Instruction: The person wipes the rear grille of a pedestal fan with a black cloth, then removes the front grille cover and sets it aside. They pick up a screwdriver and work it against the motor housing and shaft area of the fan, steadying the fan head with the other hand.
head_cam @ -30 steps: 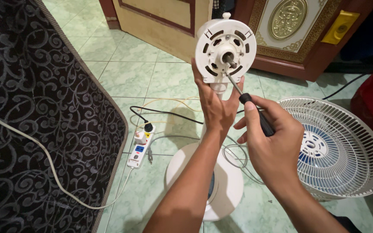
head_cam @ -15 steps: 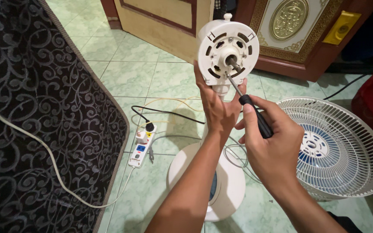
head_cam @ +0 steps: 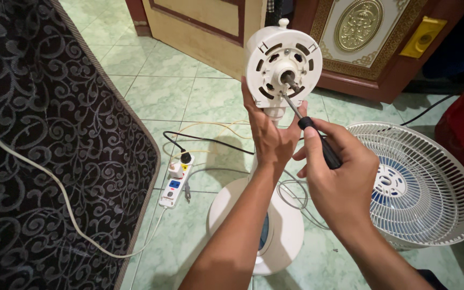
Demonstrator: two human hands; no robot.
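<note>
Head view: left hand [head_cam: 268, 140] is clamped around the neck of the round white plastic fan motor housing [head_cam: 283, 66], held upright above the white round fan base [head_cam: 285, 236]. Right hand [head_cam: 335, 174] is closed on the black-handled screwdriver [head_cam: 311, 131], its tip set at the housing face just below the metal shaft [head_cam: 291, 83].

Risks:
- Angled tip may slip out of the screw and damage its head.
- A slipping tip may strike the left fingers [head_cam: 247, 99].
- A freed screw may fall on the green tiled floor [head_cam: 162, 91].
</note>
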